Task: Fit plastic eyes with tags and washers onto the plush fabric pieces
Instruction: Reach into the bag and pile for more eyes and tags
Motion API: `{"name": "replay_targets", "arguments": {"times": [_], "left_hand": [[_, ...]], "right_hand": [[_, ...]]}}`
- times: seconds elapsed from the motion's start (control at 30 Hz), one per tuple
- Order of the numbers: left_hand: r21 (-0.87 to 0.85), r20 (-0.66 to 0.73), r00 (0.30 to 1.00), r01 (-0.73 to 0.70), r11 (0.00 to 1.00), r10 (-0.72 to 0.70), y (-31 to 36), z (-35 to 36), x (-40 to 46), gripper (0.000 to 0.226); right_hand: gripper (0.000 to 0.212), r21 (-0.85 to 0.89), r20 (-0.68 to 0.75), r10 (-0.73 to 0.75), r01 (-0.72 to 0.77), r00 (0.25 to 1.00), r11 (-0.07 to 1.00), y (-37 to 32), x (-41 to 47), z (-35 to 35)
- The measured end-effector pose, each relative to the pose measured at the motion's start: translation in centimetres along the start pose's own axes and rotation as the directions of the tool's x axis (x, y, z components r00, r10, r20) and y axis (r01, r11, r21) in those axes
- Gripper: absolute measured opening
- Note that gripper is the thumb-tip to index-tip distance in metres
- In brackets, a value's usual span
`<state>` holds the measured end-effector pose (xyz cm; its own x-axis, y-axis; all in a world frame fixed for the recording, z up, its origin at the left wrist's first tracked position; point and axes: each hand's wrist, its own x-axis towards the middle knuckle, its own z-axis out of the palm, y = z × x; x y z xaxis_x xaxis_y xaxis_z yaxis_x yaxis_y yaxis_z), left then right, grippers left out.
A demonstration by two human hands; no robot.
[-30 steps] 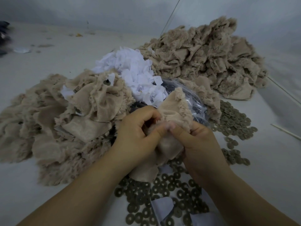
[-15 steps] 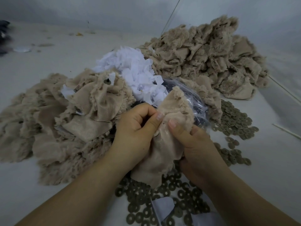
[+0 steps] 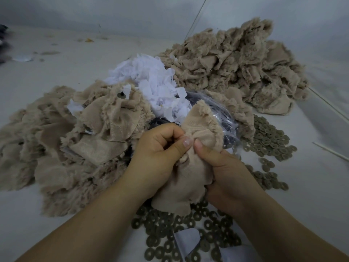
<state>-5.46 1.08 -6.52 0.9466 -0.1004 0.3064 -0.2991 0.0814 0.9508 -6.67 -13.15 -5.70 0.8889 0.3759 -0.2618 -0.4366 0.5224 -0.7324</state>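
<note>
A beige plush fabric piece (image 3: 192, 178) hangs between both hands, smooth backing toward me. My left hand (image 3: 156, 157) grips its left edge, fingers curled and thumb pressed on the cloth. My right hand (image 3: 224, 176) grips the right side, its thumb tip beside the left thumb. Whether an eye sits under the thumbs is hidden. Several grey-green washers (image 3: 188, 231) lie on the table below the hands. A heap of white tags (image 3: 151, 86) sits behind. A clear bag of dark eyes (image 3: 226, 121) lies under the fabric's top.
A pile of plush pieces (image 3: 66, 140) lies at left, one with a fitted washer (image 3: 120, 95) showing. A larger plush pile (image 3: 238, 67) fills the back right. More washers (image 3: 268, 137) spread at right. Thin white sticks (image 3: 332, 152) lie near the right edge.
The fabric piece has unfolded and lengthened downward. My thumbs have drawn apart a little and then come back close together on the cloth.
</note>
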Motion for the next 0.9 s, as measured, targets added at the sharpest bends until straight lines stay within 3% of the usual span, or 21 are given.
{"name": "replay_targets", "arguments": {"times": [0.47,0.57,0.67,0.77,0.83,0.9], "left_hand": [[-0.095,0.007,1.000,-0.024,0.995,0.025,0.0,-0.2,0.3,0.021],[-0.063,0.014,1.000,-0.021,0.998,0.022,-0.2,-0.7,0.6,0.019],[-0.100,-0.043,0.999,-0.012,0.995,0.007,-0.5,-1.6,1.3,0.024],[-0.126,-0.074,0.997,-0.035,0.991,0.026,-0.7,-2.1,1.7,0.025],[-0.128,-0.071,0.997,-0.036,0.991,0.027,-0.8,-2.2,1.7,0.023],[-0.110,-0.051,0.998,-0.029,0.993,0.024,-0.8,-2.1,1.7,0.019]], "right_hand": [[0.045,-0.027,0.067,-0.031,0.033,0.997,0.999,0.0,0.1,-0.3],[0.033,-0.166,0.066,-0.110,0.120,0.992,0.979,-0.5,0.1,-0.7],[0.032,-0.569,-0.122,-0.336,0.212,0.934,0.795,-2.9,0.0,-1.6],[0.041,-0.806,-0.320,-0.561,0.092,0.763,0.585,-5.4,0.8,-4.1],[0.026,-0.957,-0.238,-0.757,-0.015,0.608,0.289,-6.0,1.3,-5.7],[0.019,-0.996,-0.083,-0.831,-0.059,0.550,0.060,-5.9,1.8,-6.3]]}}
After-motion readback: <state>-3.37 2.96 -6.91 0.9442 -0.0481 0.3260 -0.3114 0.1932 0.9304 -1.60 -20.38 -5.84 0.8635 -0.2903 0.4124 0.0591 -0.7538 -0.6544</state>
